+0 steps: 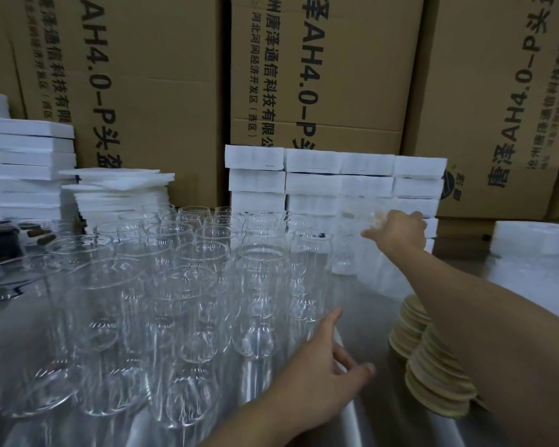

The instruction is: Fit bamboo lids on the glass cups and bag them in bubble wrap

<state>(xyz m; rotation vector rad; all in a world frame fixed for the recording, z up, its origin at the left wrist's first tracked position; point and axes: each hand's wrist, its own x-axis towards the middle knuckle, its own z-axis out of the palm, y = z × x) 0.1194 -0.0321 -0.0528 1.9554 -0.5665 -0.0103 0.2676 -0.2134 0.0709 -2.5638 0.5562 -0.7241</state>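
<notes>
Looming behind the grip, cardboard boxes (pixel 162 91) are backing stacked foam blocks (pixel 313 179). Left of the grip, glass cups (pixel 204 259) are crowding the table (pixel 378 304); nearer the person, bamboo lids (pixel 433 372) are sitting in stacks. The right hand (pixel 400 230) is clamping the top of a wrapped cup (pixel 347 250) against the foam. The left hand (pixel 329 359), fingers spread and holding nothing, is hovering at the nearest glass, risking a knock that topples the packed row. The boxes are showing "AH4.0-P" among Chinese characters.

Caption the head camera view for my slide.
Right grip holds a wrapped cup at the foam blocks; left grip open beside bare glass cups; bamboo lids stacked nearby.
</notes>
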